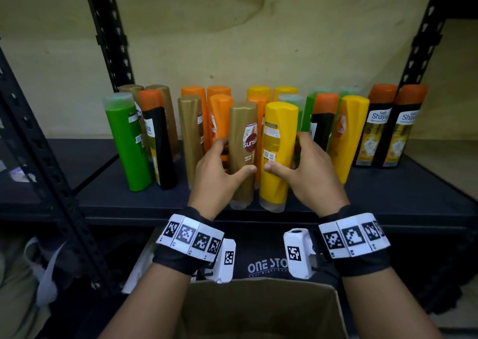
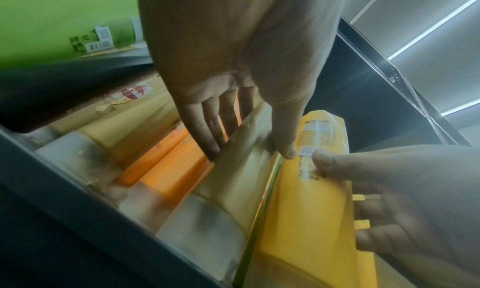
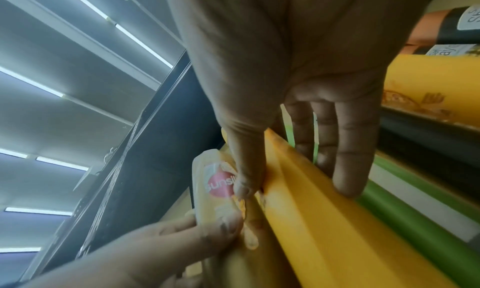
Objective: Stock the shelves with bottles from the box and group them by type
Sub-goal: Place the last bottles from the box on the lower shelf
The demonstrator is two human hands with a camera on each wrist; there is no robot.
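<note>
Two bottles stand side by side at the front of the dark shelf (image 1: 388,199). My left hand (image 1: 219,168) grips the gold Sunsilk bottle (image 1: 243,142), thumb on its front and fingers behind it. My right hand (image 1: 305,168) grips the yellow bottle (image 1: 278,142) the same way. In the left wrist view the left hand (image 2: 233,115) wraps the gold bottle (image 2: 233,181) beside the yellow bottle (image 2: 311,210). The right wrist view shows the right hand (image 3: 298,148) round the yellow bottle (image 3: 311,210). The open cardboard box (image 1: 258,310) sits below my wrists.
Behind stand mixed rows: a green bottle (image 1: 126,142) and a black bottle (image 1: 157,142) at left, gold, orange and yellow ones in the middle, two black Shaya bottles (image 1: 388,129) at right. Black shelf uprights (image 1: 108,33) frame the bay. A dark bag (image 1: 266,263) lies on the shelf below.
</note>
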